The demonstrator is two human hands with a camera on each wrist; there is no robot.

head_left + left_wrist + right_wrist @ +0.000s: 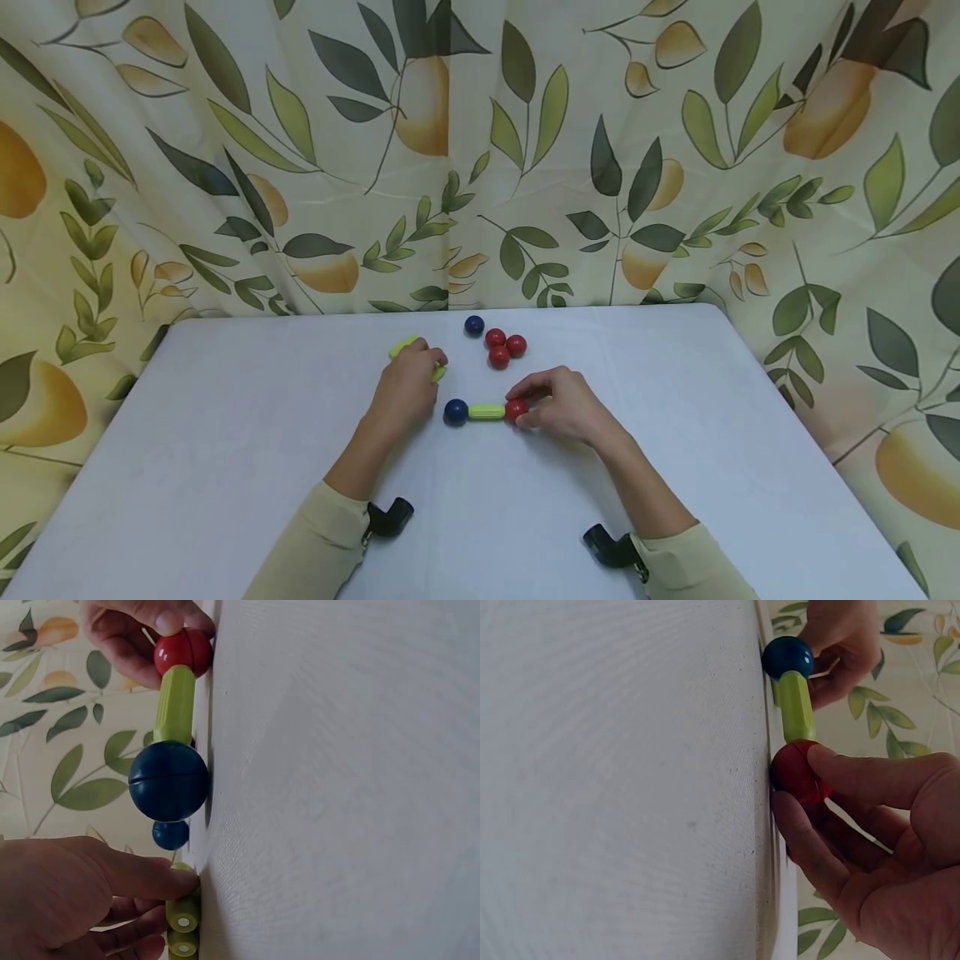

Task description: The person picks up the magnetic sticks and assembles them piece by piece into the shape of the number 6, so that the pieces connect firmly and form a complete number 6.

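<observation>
Near the middle of the table, a blue ball (455, 412), a ribbed green rod (487, 412) and a red ball (516, 410) are joined in a straight line. My right hand (564, 405) pinches the red ball between thumb and fingers, seen closely in the right wrist view. Farther back on the left, my left hand (407, 385) holds a loose green rod (183, 913) by its side. Another green rod (184, 944) lies against it, and the hand partly covers these rods in the head view.
Behind the joined piece sit a loose blue ball (474, 326) and a cluster of three red balls (498, 357). The white table (225, 433) ends at the back against a leaf-and-fruit patterned curtain (465, 225).
</observation>
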